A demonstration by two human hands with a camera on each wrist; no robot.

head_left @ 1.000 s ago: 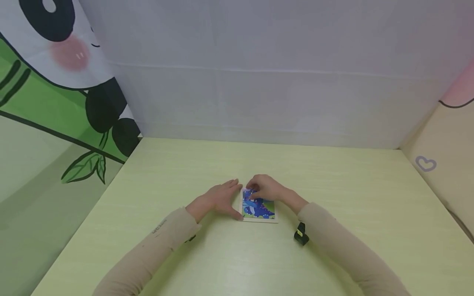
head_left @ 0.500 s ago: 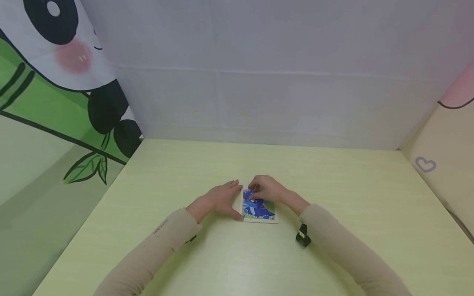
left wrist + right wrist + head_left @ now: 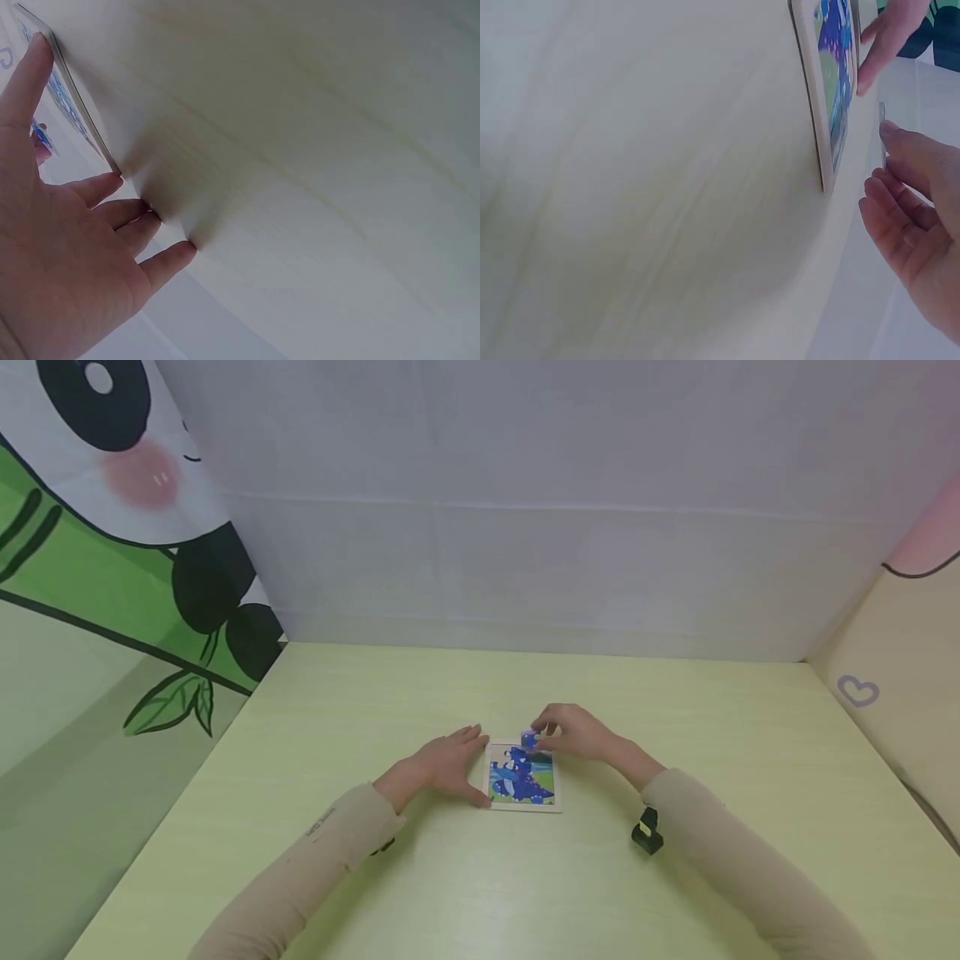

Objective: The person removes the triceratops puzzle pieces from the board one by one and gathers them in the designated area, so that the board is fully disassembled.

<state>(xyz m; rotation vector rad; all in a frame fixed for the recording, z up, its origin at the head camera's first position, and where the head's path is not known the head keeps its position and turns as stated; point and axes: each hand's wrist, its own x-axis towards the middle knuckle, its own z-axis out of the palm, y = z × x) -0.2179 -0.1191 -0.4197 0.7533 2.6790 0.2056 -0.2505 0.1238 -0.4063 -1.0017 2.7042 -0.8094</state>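
Observation:
A small dinosaur jigsaw in a pale frame (image 3: 525, 807) lies flat on the table. My left hand (image 3: 446, 766) spreads beside its left edge; in the left wrist view the thumb and index finger of that hand (image 3: 67, 255) touch the frame. Between thumb and fingers, my right hand (image 3: 576, 733) pinches a blue puzzle piece (image 3: 529, 740), raised over the frame's far edge. A grey gap shows in the picture near its upper right. From the right wrist, the piece (image 3: 883, 112) appears edge-on above the frame (image 3: 817, 124).
The pale yellow table (image 3: 420, 893) extends around the frame on every side. A plain light cloth wall (image 3: 555, 568) stands behind it. Panda-patterned cloth (image 3: 150, 610) hangs at the left, and a beige panel (image 3: 900, 727) with a heart at the right.
My right hand has lifted the puzzle piece out of the jigsaw and moved up and to the right with it. The left hand has stayed at the frame's left edge.

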